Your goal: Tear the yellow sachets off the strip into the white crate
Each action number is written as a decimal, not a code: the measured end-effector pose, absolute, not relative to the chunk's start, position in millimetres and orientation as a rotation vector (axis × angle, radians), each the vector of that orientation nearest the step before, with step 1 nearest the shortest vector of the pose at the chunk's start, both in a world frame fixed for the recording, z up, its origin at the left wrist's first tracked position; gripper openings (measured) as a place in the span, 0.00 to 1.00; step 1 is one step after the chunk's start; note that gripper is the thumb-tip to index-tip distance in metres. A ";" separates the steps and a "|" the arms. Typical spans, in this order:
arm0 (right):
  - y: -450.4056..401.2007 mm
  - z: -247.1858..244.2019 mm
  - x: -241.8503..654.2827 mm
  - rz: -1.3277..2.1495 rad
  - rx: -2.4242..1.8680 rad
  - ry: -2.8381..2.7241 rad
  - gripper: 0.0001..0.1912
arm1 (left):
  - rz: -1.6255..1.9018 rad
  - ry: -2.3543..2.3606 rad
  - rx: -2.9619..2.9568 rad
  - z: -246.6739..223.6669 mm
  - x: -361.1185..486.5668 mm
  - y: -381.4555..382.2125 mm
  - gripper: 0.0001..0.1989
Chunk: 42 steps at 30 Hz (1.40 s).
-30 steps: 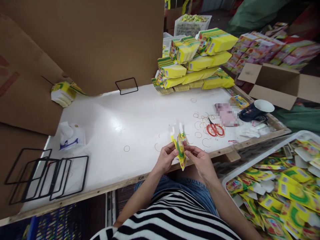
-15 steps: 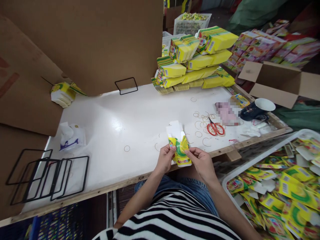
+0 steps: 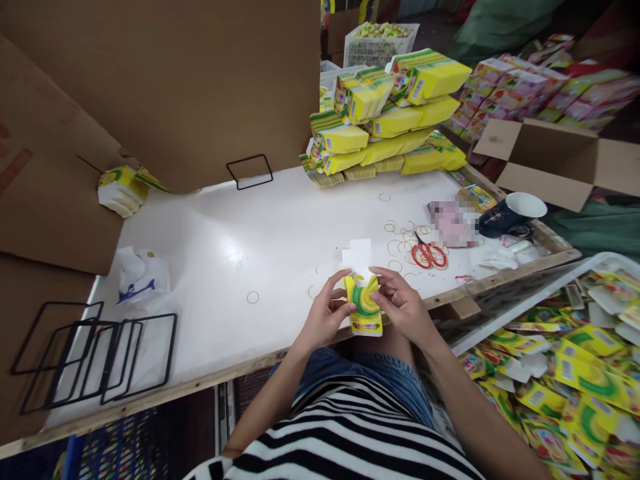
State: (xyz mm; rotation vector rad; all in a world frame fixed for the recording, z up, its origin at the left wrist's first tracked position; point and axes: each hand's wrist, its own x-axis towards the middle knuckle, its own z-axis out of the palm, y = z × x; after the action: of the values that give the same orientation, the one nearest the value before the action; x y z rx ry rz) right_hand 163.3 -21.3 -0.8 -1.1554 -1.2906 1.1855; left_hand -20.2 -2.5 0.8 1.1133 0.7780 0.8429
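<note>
Over the near edge of the white table, a small yellow and green carton with white end flaps standing up is held between both hands. My left hand grips its left side, thumb on the printed front and index finger up by the flaps. On the right side, my right hand holds it the same way, its index finger near the top corner. Both hands are closed on the carton. Red-handled scissors lie to the right among scattered rubber bands.
Bundles of flat yellow cartons are stacked at the back. A dark mug lies tilted at the right edge. A white crate of cartons stands at lower right. Black wire frames and a tissue pack are at left.
Both index fingers have moved up to the carton's top end by the flaps. The carton now faces me more squarely. The whole view has shifted slightly.
</note>
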 end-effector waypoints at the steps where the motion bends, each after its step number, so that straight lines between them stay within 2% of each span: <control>1: -19.1 2.1 166.4 1.216 -1.147 -1.337 0.17 | 0.812 0.755 1.100 3.4 -21.4 -2.2 0.27; 3: -15.7 6.9 171.4 1.235 -1.180 -1.426 0.11 | 0.755 0.714 1.052 6.1 -22.0 -2.9 0.23; 6: -13.3 9.7 174.3 1.204 -1.238 -1.516 0.13 | 0.718 0.674 0.993 4.9 -19.8 -6.4 0.23; 11: -13.1 2.5 170.2 1.135 -1.265 -1.372 0.13 | 0.751 0.688 0.958 -1.4 -15.4 -8.1 0.41; 13: -12.6 1.0 170.8 1.134 -1.268 -1.303 0.19 | 0.759 0.690 0.982 -3.9 -15.1 -6.7 0.38; 18: -10.0 10.0 179.3 1.108 -1.334 -1.383 0.19 | 0.796 0.799 1.171 -8.0 -14.3 -4.6 0.25; 27: -7.0 23.0 188.2 1.546 -1.282 -1.356 0.27 | 0.784 0.866 1.323 -9.0 -10.9 -6.4 0.22; 34: -6.6 20.6 175.9 0.983 -1.614 -1.695 0.16 | 0.725 0.774 1.177 4.6 -12.4 -4.1 0.23; 42: -9.2 23.2 167.7 0.806 -1.729 -1.841 0.17 | 0.751 0.808 1.097 6.0 -11.9 -3.0 0.25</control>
State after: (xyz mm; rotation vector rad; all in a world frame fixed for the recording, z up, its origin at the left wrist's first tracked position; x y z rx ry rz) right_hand 167.7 -9.2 23.2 -1.7292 -1.8414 0.8062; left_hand -11.9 -3.0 6.0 1.0971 0.8083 0.7510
